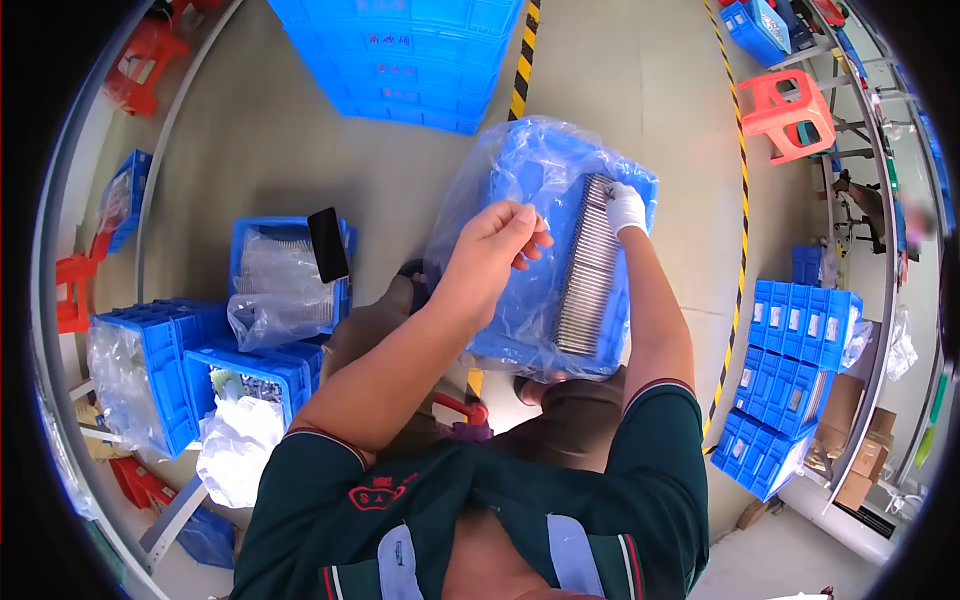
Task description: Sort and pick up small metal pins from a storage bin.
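Smooth floor (650, 90): L hand (503, 243), fingers curled; R hand (624, 210), fingers bent at ribbed row (583, 280); holds unclear.

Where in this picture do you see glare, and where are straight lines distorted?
Head view: glare streaks the clear film; the white bag looks washed out; the right-hand striped tape bows, and the corners fall black.
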A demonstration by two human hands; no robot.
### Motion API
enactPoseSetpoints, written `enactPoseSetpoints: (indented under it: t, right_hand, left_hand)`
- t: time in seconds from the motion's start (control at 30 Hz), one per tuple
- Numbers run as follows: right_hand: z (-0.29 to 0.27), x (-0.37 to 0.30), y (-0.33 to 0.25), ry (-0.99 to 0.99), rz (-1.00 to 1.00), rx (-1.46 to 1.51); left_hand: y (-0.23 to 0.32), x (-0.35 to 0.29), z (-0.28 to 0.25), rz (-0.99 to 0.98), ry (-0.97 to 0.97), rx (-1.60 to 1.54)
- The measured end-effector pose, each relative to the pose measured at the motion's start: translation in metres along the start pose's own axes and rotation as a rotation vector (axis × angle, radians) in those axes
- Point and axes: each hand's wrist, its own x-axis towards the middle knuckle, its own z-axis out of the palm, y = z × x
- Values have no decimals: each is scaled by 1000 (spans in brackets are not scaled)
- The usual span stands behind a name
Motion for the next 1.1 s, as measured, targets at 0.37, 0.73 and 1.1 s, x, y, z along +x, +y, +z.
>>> enactPoseSetpoints:
  t: [0.37, 0.73, 1.1]
  right_hand:
    - [-16, -15, -10, -127, -5, -464]
    - [-5, -10, -1, -72, -20, -505]
    - [2, -1, -1, 127, -138, -660]
  left_hand:
    - [0, 2, 5, -18, -60, -39]
    - [-1, 2, 5, -26, -59, -46]
    - [-1, 0, 6, -46, -49, -47]
